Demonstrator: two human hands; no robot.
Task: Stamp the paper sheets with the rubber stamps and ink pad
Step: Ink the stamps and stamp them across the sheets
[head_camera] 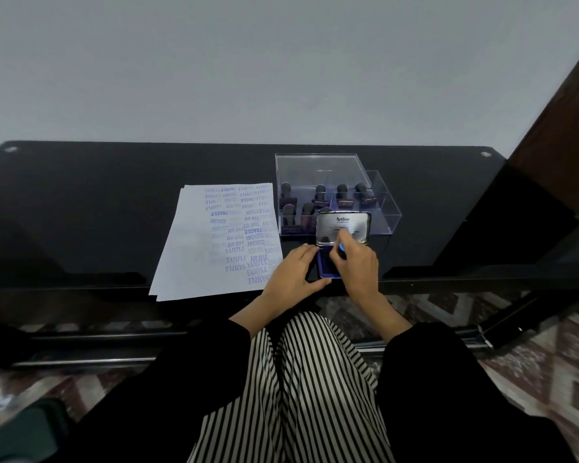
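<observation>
Striped trousers [315, 379] lowest in frame; above, left grip [293, 274] flat, fingers straight, against open ink pad [323, 269]; right grip [356, 262] pinching blue-topped rubber stamp [342, 247] over it.

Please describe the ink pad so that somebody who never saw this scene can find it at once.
On the black table, look right of the stamped paper sheets, in front of the clear box of stamps. The ink pad lies there open; it alone has a shiny metal lid standing up, printed Artline, above a blue base.
</observation>
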